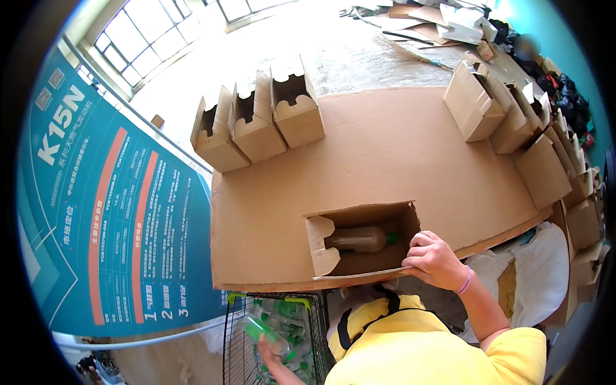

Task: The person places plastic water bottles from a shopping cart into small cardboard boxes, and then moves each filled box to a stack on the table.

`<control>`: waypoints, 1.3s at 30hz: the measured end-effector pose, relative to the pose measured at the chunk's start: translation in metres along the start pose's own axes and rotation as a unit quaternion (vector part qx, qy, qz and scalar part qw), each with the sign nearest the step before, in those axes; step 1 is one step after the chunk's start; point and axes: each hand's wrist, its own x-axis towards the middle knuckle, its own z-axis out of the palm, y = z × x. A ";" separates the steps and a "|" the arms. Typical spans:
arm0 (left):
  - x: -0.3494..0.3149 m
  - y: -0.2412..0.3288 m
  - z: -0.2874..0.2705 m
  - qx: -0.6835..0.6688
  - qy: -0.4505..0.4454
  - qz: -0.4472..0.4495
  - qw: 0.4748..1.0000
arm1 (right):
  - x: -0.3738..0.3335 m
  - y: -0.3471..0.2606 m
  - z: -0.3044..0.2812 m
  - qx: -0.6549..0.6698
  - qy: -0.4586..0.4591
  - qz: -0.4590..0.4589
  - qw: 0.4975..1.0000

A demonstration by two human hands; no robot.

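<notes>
My right hand (437, 260) grips the right front rim of an open cardboard box (369, 273) at the table's near edge. Inside that box a clear plastic bottle (362, 239) lies on its side, its green cap toward the right. Lower down, my left hand (271, 351) is closed around a clear bottle with a green label (255, 328), which tilts over a black wire basket (231, 346). Several green-capped bottles (295, 327) fill the basket beneath it; the left hand's far fingers are partly hidden behind the bottle.
A large brown cardboard sheet (372, 147) covers the table. Three open boxes (260, 131) stand at its far left, and several more (475, 109) line the right. A blue printed banner (122, 212) rises at the left. Flattened cardboard (430, 19) lies on the floor beyond.
</notes>
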 end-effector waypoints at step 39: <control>-0.071 -0.005 0.486 0.695 -0.618 0.327 0.167 | -0.021 0.020 0.013 0.095 0.138 -0.068 0.984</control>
